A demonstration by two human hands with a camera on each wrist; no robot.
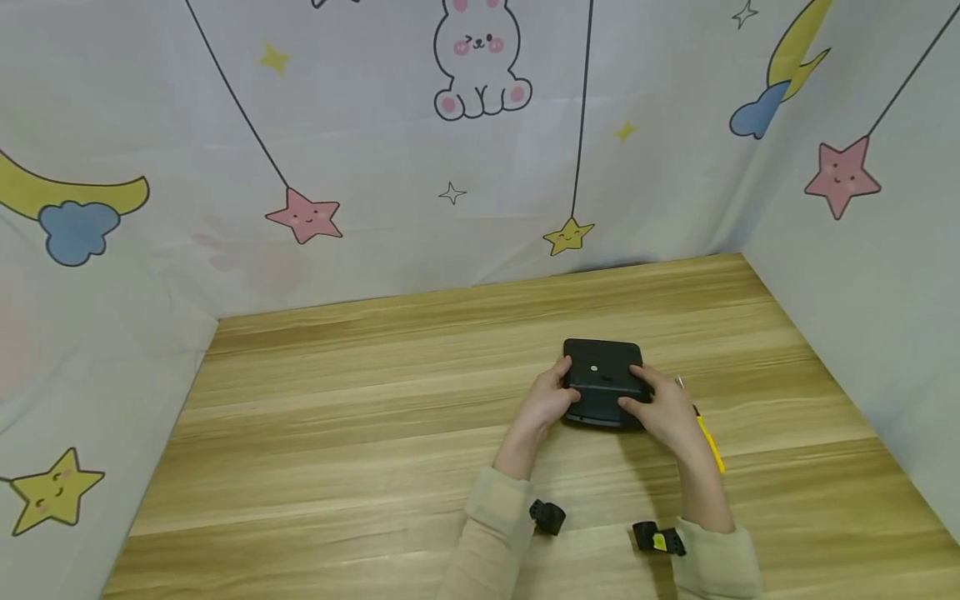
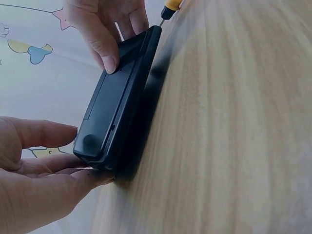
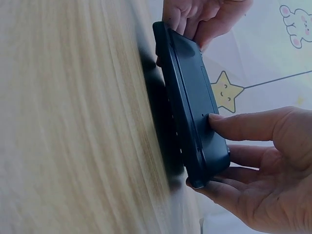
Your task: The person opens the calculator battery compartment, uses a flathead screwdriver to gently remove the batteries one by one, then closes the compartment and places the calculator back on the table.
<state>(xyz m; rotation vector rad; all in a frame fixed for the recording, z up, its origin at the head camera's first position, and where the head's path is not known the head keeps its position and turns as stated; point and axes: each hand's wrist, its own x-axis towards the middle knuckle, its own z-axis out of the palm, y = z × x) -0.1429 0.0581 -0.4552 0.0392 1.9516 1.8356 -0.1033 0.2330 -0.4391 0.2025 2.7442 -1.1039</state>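
Observation:
A black plastic device [image 1: 602, 360], boxy with rounded corners and a small pale round spot on its upper face, is held between both hands close over the wooden table. My left hand [image 1: 546, 402] grips its left side, with the thumb at the near part of that edge. At the opposite side, my right hand [image 1: 670, 414] holds on, its thumb pressing the upper face and other fingers under the rim. The left wrist view shows the device [image 2: 105, 114] tilted in the picture, a dark shadow beneath it. Its underside is hidden.
A screwdriver [image 1: 709, 443] with a yellow and black handle lies on the table just right of my right hand, partly covered by it. The wooden table [image 1: 337, 433] extends left. Printed cloth walls [image 1: 390, 150] stand behind and at both sides.

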